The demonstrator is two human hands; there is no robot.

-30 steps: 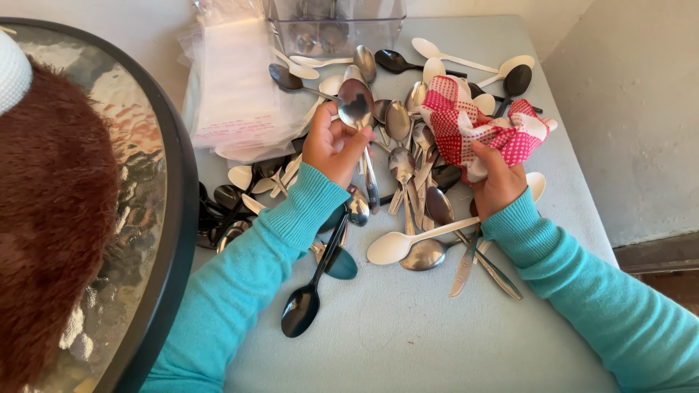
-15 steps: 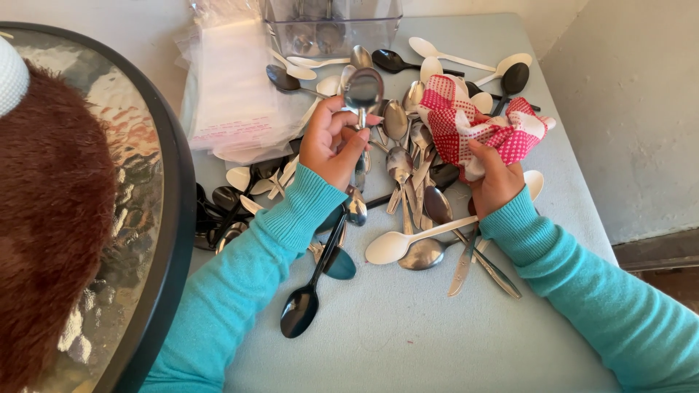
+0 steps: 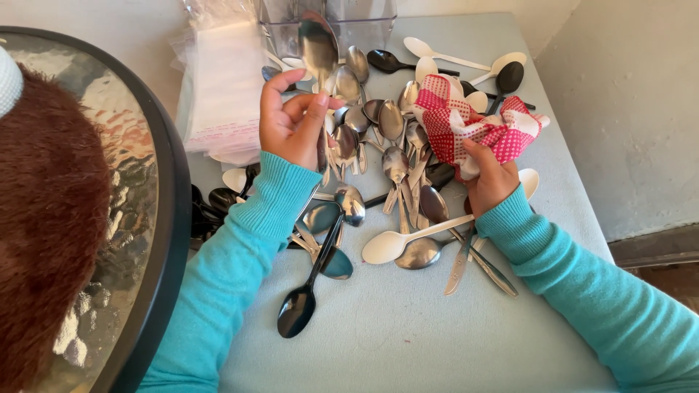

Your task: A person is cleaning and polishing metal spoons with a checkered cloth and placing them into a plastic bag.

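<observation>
My left hand (image 3: 293, 125) grips a steel spoon (image 3: 318, 45) by its handle and holds it upright, bowl up, over the far part of a pile of metal spoons (image 3: 389, 145). My right hand (image 3: 489, 177) clutches a crumpled red-and-white checked cloth (image 3: 473, 125) just right of the pile. Both arms wear teal sleeves. White plastic spoons (image 3: 397, 240) and black spoons (image 3: 300, 306) lie mixed among the metal ones on the pale blue table (image 3: 408, 327).
A clear plastic container (image 3: 349, 16) stands at the table's far edge. A stack of clear plastic bags (image 3: 222, 94) lies to its left. A round glass-topped table with a black rim (image 3: 156, 218) sits at left, beside a brown furry thing (image 3: 44, 240). A knife (image 3: 459, 266) lies near my right wrist.
My left hand has lifted the steel spoon higher and farther from the pile, toward the clear container. My right hand stays on the checked cloth.
</observation>
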